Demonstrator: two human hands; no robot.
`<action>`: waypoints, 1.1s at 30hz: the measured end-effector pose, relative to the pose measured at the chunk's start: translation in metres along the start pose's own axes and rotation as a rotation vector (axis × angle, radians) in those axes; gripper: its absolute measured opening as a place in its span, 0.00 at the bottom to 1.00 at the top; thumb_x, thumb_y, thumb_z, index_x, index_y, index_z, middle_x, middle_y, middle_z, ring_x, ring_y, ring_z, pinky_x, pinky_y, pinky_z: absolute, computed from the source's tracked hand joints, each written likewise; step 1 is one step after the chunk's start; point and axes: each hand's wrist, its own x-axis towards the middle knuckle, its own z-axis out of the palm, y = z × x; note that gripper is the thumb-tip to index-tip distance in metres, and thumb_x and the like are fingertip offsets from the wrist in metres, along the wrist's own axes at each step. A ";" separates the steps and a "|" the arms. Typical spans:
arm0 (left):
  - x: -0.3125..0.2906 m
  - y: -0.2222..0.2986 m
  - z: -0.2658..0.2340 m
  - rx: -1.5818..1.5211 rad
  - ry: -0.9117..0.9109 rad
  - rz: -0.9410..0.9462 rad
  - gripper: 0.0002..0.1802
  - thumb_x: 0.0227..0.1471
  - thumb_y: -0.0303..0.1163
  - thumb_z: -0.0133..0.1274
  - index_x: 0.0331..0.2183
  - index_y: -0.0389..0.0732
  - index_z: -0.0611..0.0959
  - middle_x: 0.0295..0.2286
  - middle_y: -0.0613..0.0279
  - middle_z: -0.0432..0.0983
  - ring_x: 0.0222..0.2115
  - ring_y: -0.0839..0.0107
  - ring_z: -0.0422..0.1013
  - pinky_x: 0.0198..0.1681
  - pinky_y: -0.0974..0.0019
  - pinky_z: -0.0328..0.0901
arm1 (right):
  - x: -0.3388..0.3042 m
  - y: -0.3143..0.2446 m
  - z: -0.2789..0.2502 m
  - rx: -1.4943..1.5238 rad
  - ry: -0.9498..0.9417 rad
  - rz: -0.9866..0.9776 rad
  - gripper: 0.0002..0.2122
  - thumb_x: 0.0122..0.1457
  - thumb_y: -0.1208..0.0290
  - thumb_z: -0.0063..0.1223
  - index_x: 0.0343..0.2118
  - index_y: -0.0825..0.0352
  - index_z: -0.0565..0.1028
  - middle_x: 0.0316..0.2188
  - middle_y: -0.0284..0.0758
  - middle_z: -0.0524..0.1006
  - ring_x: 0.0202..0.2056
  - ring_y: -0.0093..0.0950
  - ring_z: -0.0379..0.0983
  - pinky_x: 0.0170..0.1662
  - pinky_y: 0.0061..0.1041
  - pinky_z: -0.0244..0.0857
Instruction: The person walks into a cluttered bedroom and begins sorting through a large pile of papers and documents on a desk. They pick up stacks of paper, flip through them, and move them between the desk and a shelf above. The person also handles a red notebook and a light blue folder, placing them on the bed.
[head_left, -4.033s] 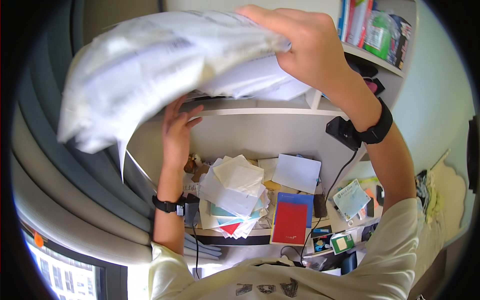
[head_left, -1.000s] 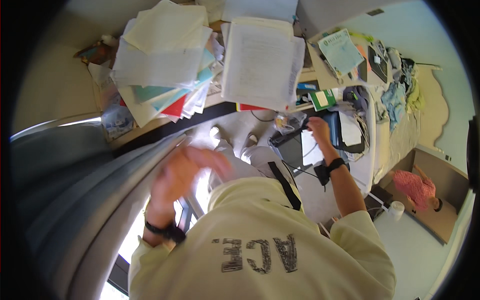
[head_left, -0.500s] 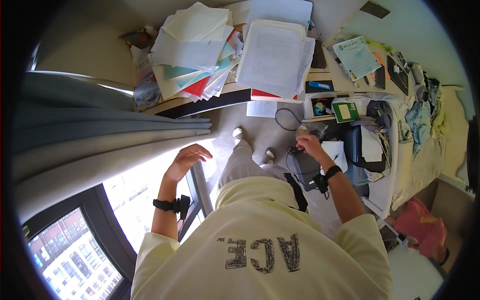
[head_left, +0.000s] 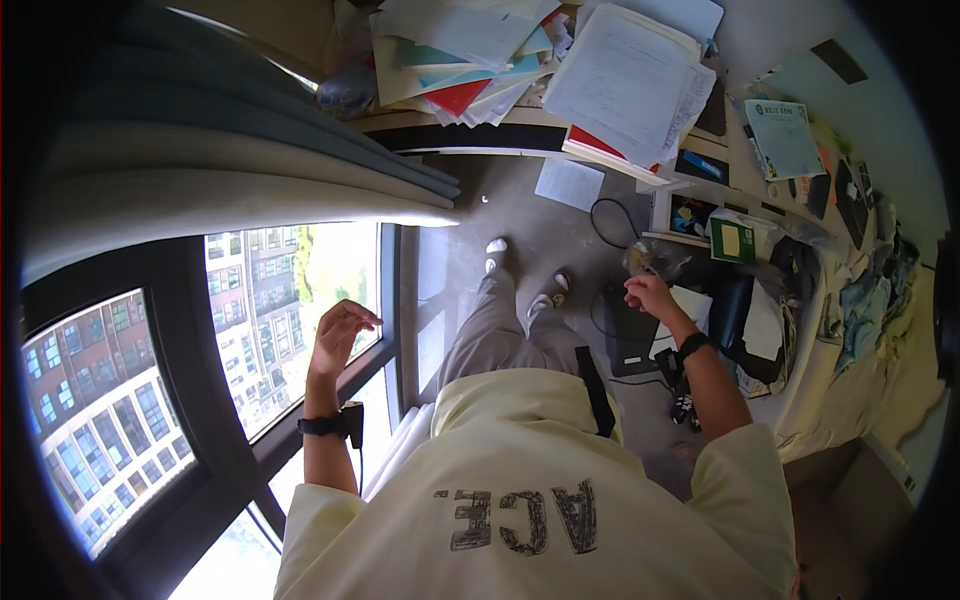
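A: Start near the right hand [head_left: 650, 297]?

B: See a clear plastic bag [head_left: 642, 257] just past the knuckles, crumpled and filmy, showing brownish through the folds. Cannot tell whether touching the fingers or merely lined up behind them.

A: And on the counter [head_left: 400, 119]?

B: Find a thick stack of white sheets [head_left: 625, 85], slightly rumpled and uneven at the edges, lying over a flat red cover [head_left: 600, 148]. To the left, find a looser pile of papers and folders [head_left: 460, 40], fanning out in white, teal and red corners.

A: Lower down?

B: Notice a flat white sheet [head_left: 570, 183] on the dull grey floor [head_left: 520, 215], near a looped black cable [head_left: 610, 232].

A: Now describe the pose.

B: Holding both arms forward, with hands well apart. Raising the left hand [head_left: 340, 335] before the dark-framed window [head_left: 260, 340], empty, with fingers loosely bent. Curling the right fingers inward; cannot tell whether gripping anything. Wearing a black band [head_left: 322, 426] on each wrist.
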 end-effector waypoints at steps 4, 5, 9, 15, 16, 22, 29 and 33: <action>-0.016 -0.016 -0.002 0.019 -0.030 -0.016 0.09 0.52 0.28 0.42 0.34 0.37 0.77 0.32 0.55 0.78 0.36 0.68 0.73 0.41 0.66 0.63 | -0.031 0.028 0.011 -0.131 -0.058 0.097 0.11 0.57 0.68 0.48 0.39 0.67 0.76 0.25 0.32 0.79 0.24 0.20 0.75 0.23 0.20 0.65; -0.018 -0.020 -0.003 0.036 -0.044 -0.026 0.09 0.52 0.27 0.43 0.34 0.38 0.77 0.31 0.56 0.78 0.36 0.68 0.73 0.41 0.66 0.63 | -0.043 0.036 0.016 -0.155 -0.090 0.134 0.11 0.57 0.68 0.48 0.39 0.68 0.76 0.25 0.33 0.79 0.24 0.20 0.75 0.23 0.19 0.66; -0.019 -0.037 -0.009 0.110 -0.105 -0.035 0.08 0.52 0.27 0.43 0.34 0.39 0.77 0.31 0.59 0.78 0.35 0.70 0.72 0.41 0.67 0.62 | -0.093 0.091 0.046 -0.203 -0.236 0.218 0.11 0.56 0.68 0.50 0.38 0.70 0.76 0.24 0.36 0.79 0.23 0.24 0.76 0.24 0.22 0.68; -0.015 -0.055 -0.024 0.192 -0.217 -0.032 0.08 0.51 0.28 0.45 0.34 0.39 0.76 0.32 0.59 0.77 0.37 0.68 0.72 0.42 0.65 0.63 | -0.159 0.143 0.088 -0.188 -0.163 0.362 0.14 0.57 0.63 0.49 0.41 0.67 0.76 0.29 0.34 0.80 0.28 0.25 0.78 0.28 0.24 0.68; -0.015 -0.054 -0.026 0.197 -0.241 -0.030 0.08 0.51 0.27 0.45 0.34 0.39 0.76 0.32 0.59 0.77 0.37 0.68 0.72 0.42 0.65 0.63 | -0.170 0.150 0.096 -0.191 -0.148 0.376 0.14 0.57 0.63 0.49 0.40 0.67 0.76 0.29 0.35 0.80 0.28 0.25 0.78 0.28 0.24 0.69; 0.004 -0.065 -0.034 0.190 -0.361 -0.019 0.09 0.51 0.26 0.44 0.35 0.39 0.77 0.32 0.59 0.77 0.36 0.68 0.72 0.42 0.66 0.63 | -0.286 0.195 0.138 -0.437 -0.020 0.086 0.12 0.57 0.66 0.49 0.35 0.70 0.77 0.26 0.38 0.79 0.26 0.28 0.77 0.30 0.27 0.70; 0.083 -0.088 -0.046 0.021 -0.332 0.020 0.10 0.52 0.26 0.41 0.34 0.40 0.77 0.31 0.59 0.78 0.35 0.69 0.73 0.40 0.68 0.63 | -0.331 0.139 0.107 -0.057 0.206 0.350 0.10 0.57 0.69 0.50 0.27 0.71 0.77 0.20 0.35 0.77 0.22 0.26 0.74 0.28 0.25 0.69; 0.123 -0.132 -0.043 -0.034 -0.159 -0.059 0.10 0.53 0.27 0.40 0.35 0.39 0.76 0.31 0.57 0.77 0.35 0.69 0.73 0.40 0.68 0.63 | -0.147 0.106 0.060 -0.060 0.209 0.282 0.08 0.56 0.70 0.49 0.27 0.69 0.77 0.19 0.33 0.77 0.18 0.22 0.74 0.20 0.22 0.65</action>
